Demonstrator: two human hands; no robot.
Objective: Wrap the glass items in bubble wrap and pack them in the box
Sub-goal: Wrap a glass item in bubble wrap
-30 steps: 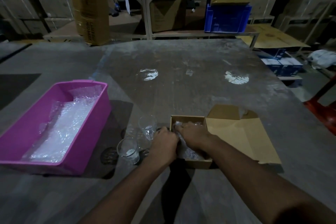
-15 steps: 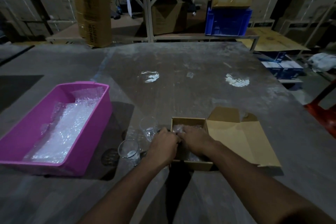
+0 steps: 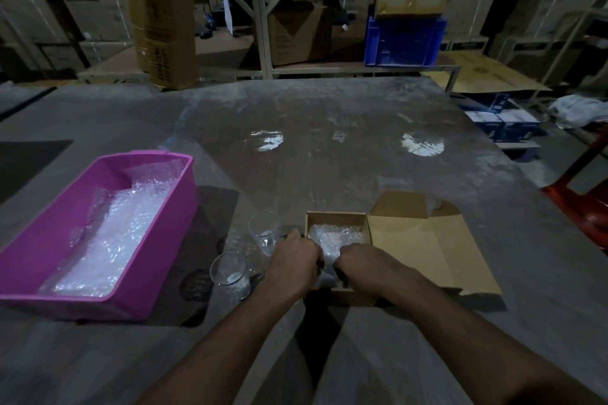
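Note:
A small open cardboard box (image 3: 335, 218) sits on the table near me, its lid (image 3: 424, 256) folded out flat to the right. A bundle of bubble wrap (image 3: 335, 237) lies inside it. My left hand (image 3: 294, 261) and my right hand (image 3: 360, 265) are both at the box's near end, fingers curled down onto the near part of the bundle. Two clear glasses stand just left of the box: the farther glass (image 3: 265, 233) beside my left hand, the nearer glass (image 3: 230, 274) below it.
A pink plastic tub (image 3: 164, 230) with sheets of bubble wrap (image 3: 108, 240) stands at the left. Behind the grey table are a tall carton (image 3: 164, 16), shelving, a blue crate (image 3: 406, 41) and stacked boxes. A red chair (image 3: 585, 200) is at the right edge.
Both hands have drawn back from the box's far end to its near end, uncovering the bubble-wrapped bundle. The glasses and the tub stayed put.

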